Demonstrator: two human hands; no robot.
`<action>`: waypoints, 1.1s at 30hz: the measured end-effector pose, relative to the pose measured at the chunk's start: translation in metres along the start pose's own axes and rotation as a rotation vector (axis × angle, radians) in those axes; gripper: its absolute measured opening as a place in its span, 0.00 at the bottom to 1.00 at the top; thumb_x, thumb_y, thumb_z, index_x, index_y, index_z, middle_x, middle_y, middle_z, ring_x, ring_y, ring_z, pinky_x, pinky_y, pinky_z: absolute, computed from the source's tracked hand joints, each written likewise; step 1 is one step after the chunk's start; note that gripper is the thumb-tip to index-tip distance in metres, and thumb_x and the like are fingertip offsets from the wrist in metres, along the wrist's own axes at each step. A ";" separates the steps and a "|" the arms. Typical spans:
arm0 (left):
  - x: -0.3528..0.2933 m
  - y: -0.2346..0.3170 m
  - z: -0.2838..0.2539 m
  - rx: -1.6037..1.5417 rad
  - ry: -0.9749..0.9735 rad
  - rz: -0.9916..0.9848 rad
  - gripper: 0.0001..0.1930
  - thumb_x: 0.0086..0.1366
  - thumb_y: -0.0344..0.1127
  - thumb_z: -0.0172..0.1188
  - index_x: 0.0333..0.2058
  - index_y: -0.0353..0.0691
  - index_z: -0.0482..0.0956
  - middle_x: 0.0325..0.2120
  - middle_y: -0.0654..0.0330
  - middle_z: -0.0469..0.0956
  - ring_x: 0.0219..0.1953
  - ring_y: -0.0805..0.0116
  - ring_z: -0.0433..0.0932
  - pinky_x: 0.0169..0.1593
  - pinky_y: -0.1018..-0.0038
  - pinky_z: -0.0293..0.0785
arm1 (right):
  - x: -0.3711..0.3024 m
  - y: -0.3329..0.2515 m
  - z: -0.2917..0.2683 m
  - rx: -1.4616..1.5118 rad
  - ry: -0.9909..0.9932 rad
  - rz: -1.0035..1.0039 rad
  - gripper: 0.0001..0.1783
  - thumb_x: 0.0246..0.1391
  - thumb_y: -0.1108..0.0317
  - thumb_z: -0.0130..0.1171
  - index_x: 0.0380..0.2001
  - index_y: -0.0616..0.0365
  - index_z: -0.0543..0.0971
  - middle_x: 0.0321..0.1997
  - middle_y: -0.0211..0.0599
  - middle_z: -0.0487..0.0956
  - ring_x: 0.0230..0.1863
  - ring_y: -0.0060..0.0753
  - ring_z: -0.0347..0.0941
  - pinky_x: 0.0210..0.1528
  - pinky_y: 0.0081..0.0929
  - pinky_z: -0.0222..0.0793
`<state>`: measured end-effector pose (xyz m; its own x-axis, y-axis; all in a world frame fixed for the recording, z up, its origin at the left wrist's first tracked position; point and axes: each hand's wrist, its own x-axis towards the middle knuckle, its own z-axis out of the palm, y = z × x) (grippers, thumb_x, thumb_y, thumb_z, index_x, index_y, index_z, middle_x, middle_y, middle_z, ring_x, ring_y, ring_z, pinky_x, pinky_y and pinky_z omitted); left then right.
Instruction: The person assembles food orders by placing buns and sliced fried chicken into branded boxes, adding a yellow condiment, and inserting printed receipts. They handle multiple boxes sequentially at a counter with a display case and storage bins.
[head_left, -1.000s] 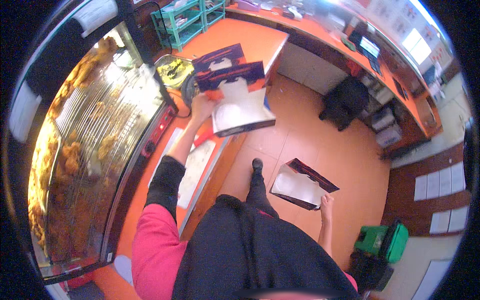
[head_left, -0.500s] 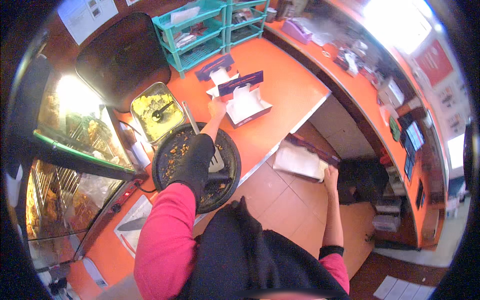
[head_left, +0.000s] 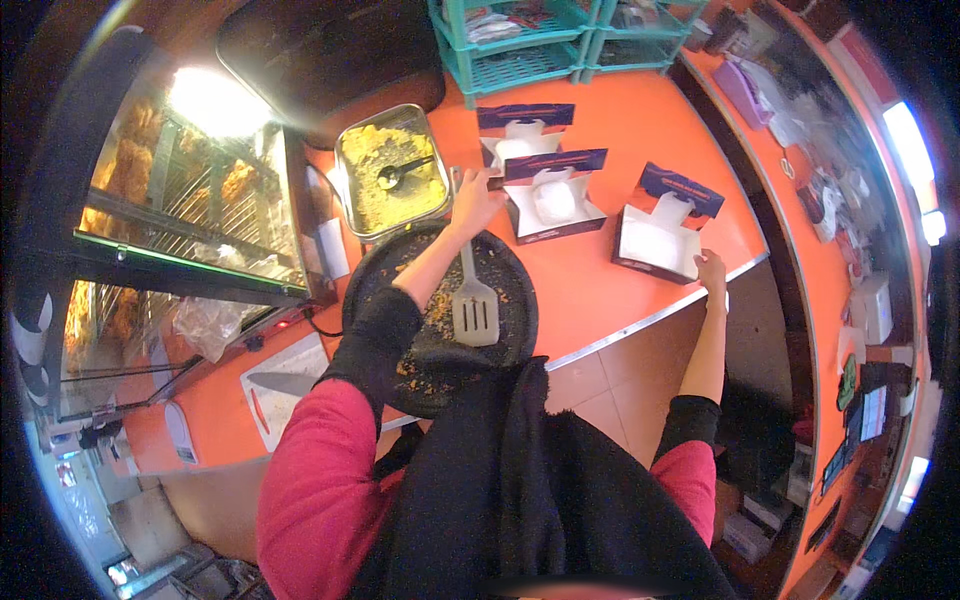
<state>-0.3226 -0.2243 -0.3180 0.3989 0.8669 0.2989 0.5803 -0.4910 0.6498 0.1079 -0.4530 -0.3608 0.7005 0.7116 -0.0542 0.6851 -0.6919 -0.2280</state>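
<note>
Box [head_left: 655, 243], held aloft a half-second ago, now rests on the counter [head_left: 640, 112] right of the pan [head_left: 512, 300], so all three boxes are down. My right hand [head_left: 711, 270] touches its corner, grip undetermined; my left hand [head_left: 478, 203], at the pan's far rim, likewise.

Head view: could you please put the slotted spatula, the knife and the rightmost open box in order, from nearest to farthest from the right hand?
1. Rightmost open box: on the orange counter, at the right hand.
2. Slotted spatula: left of that hand, over the round black pan.
3. Knife: farther left, on the white board.
</note>
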 end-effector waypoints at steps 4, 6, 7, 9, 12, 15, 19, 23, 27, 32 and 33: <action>-0.073 0.013 -0.072 -0.254 -0.201 -0.088 0.16 0.52 0.32 0.61 0.41 0.37 0.73 0.36 0.54 0.73 0.38 0.62 0.74 0.42 0.71 0.71 | -0.006 -0.102 0.024 -0.167 0.504 -0.103 0.12 0.50 0.60 0.50 0.28 0.56 0.75 0.26 0.43 0.78 0.30 0.48 0.75 0.31 0.42 0.69; -0.117 0.019 -0.105 -0.382 -0.238 -0.154 0.14 0.53 0.28 0.59 0.40 0.36 0.74 0.34 0.56 0.74 0.35 0.67 0.76 0.39 0.74 0.73 | -0.019 -0.172 0.049 0.168 0.267 -0.550 0.12 0.47 0.62 0.51 0.24 0.60 0.75 0.24 0.48 0.75 0.30 0.50 0.73 0.31 0.40 0.67; -0.137 0.021 -0.120 -0.421 -0.242 -0.195 0.13 0.53 0.28 0.59 0.39 0.36 0.74 0.33 0.56 0.74 0.33 0.68 0.77 0.38 0.74 0.73 | -0.024 -0.205 0.061 0.428 -0.115 -0.558 0.15 0.47 0.58 0.53 0.24 0.61 0.75 0.25 0.49 0.76 0.31 0.51 0.73 0.32 0.41 0.66; -0.174 0.023 -0.150 -0.439 -0.193 -0.240 0.13 0.53 0.27 0.59 0.39 0.36 0.74 0.32 0.57 0.74 0.32 0.69 0.77 0.37 0.74 0.73 | -0.036 -0.253 0.081 0.335 -0.012 -0.567 0.22 0.44 0.49 0.55 0.29 0.59 0.77 0.28 0.49 0.77 0.32 0.48 0.74 0.36 0.40 0.67; -0.228 0.024 -0.194 -0.448 -0.067 -0.365 0.13 0.55 0.26 0.58 0.41 0.35 0.73 0.35 0.60 0.75 0.34 0.73 0.76 0.40 0.77 0.73 | -0.035 -0.292 0.090 -0.001 -0.058 -0.545 0.27 0.44 0.45 0.53 0.39 0.56 0.78 0.35 0.48 0.78 0.39 0.46 0.75 0.42 0.37 0.68; -0.268 0.016 -0.235 -0.477 0.144 -0.571 0.13 0.55 0.27 0.57 0.41 0.36 0.73 0.35 0.61 0.75 0.36 0.73 0.76 0.41 0.78 0.72 | -0.030 -0.306 0.090 -0.129 -0.058 -0.506 0.27 0.43 0.45 0.54 0.38 0.57 0.78 0.34 0.47 0.78 0.38 0.46 0.75 0.41 0.37 0.68; -0.291 -0.004 -0.281 -0.113 0.619 -0.400 0.11 0.55 0.25 0.56 0.39 0.37 0.74 0.33 0.62 0.73 0.34 0.75 0.72 0.39 0.79 0.69 | -0.040 -0.312 0.082 -0.254 0.000 -0.419 0.27 0.43 0.45 0.55 0.37 0.57 0.78 0.32 0.46 0.79 0.36 0.46 0.75 0.40 0.37 0.68; -0.269 -0.024 -0.342 0.180 0.949 -0.174 0.13 0.52 0.29 0.60 0.38 0.37 0.73 0.31 0.57 0.74 0.33 0.64 0.72 0.39 0.73 0.69 | -0.103 -0.327 0.049 -0.288 0.242 -0.241 0.27 0.42 0.45 0.55 0.35 0.58 0.79 0.30 0.44 0.79 0.35 0.47 0.75 0.39 0.38 0.69; -0.223 -0.043 -0.387 0.348 0.859 -0.085 0.20 0.48 0.35 0.65 0.41 0.39 0.71 0.33 0.57 0.73 0.30 0.64 0.73 0.36 0.74 0.70 | -0.234 -0.404 -0.009 0.799 -0.092 -0.527 0.09 0.44 0.63 0.62 0.24 0.58 0.79 0.24 0.32 0.77 0.27 0.25 0.72 0.31 0.24 0.66; -0.214 -0.051 -0.382 0.063 0.523 -0.287 0.12 0.48 0.39 0.65 0.24 0.37 0.75 0.15 0.60 0.74 0.18 0.69 0.74 0.25 0.73 0.70 | -0.419 -0.531 -0.067 0.867 -0.200 -1.007 0.16 0.43 0.61 0.63 0.32 0.61 0.76 0.25 0.39 0.77 0.26 0.35 0.75 0.30 0.29 0.69; -0.217 -0.052 -0.380 -0.031 0.522 -0.270 0.11 0.50 0.37 0.64 0.24 0.37 0.75 0.15 0.61 0.74 0.18 0.72 0.73 0.24 0.75 0.70 | -0.436 -0.554 -0.074 0.808 -0.026 -1.084 0.17 0.43 0.61 0.62 0.34 0.60 0.74 0.24 0.40 0.77 0.26 0.41 0.75 0.30 0.32 0.69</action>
<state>-0.7093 -0.3541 -0.1511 -0.1669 0.8925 0.4190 0.5883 -0.2509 0.7687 -0.5618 -0.3890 -0.1396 -0.1233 0.8573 0.4999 0.5718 0.4731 -0.6702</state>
